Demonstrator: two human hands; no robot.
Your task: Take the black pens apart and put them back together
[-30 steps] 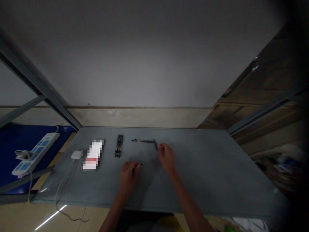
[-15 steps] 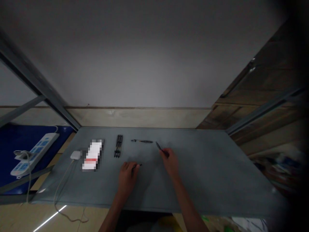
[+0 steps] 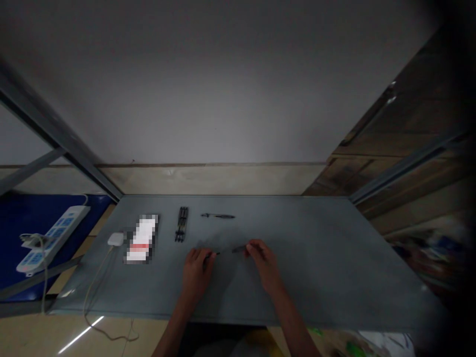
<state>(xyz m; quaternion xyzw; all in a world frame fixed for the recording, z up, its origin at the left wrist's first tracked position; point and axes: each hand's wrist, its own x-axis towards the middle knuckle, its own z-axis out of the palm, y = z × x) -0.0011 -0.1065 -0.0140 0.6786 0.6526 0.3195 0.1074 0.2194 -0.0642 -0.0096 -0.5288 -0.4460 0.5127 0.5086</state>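
My left hand (image 3: 198, 267) is closed on a thin black pen part (image 3: 217, 254), whose tip pokes out past the thumb; the rest is hidden by the fingers. Pinched in my right hand (image 3: 262, 260) is a dark pen barrel (image 3: 238, 249), slightly blurred, pointing left toward that tip with a gap between them. Farther back on the grey table (image 3: 327, 267) lies a slim black pen (image 3: 219, 215), flat and sideways. Left of it, several black pens (image 3: 182, 224) are laid side by side in a neat group.
On the table's left side lie a pixelated phone-like item (image 3: 141, 240) and a white charger (image 3: 115, 239) with a cable. A white power strip (image 3: 54, 240) rests on a blue surface beyond the left edge. A pale wall (image 3: 223, 99) rises behind; metal posts stand at both sides.
My right hand has come down and its dark piece has swung from pointing up-left to nearly level, closer to the left hand. My left hand has stayed in place.
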